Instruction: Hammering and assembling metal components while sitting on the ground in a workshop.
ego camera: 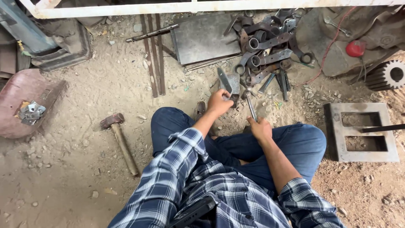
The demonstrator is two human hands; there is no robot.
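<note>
The person sat on the dirt ground [76, 181] with knees apart, in blue jeans and a plaid shirt with the sleeves rolled up. A dark phone [192, 213] stuck out at the shirt front, nearest the camera.

Right hand [260, 128]: closed around the lower end of a thin metal rod [251, 108], which rose tilted away from the knee. Left hand [219, 102]: closed on a flat metal bracket [228, 83], held just above the ground ahead of the knees, one narrow strip of it angled up and to the left. Rod and bracket sat near each other; whether they touched could not be told.

To the left, well apart from the hands, a hammer [119, 141] with a wooden handle lay on the dirt, head pointing away. To the right, a grey metal frame [363, 132] with two rectangular openings lay flat, a dark bar [382, 128] resting across it.

Further out, just beyond the bracket, a heap of metal straps with ring ends [265, 48]. Beside it, a flat steel plate [202, 38]. Long thin bars [154, 55] lay left of the plate. A gear wheel [390, 75] and a red round object [355, 48] at the far right. A rusty red sheet [19, 101] holding small metal pieces at the far left.
</note>
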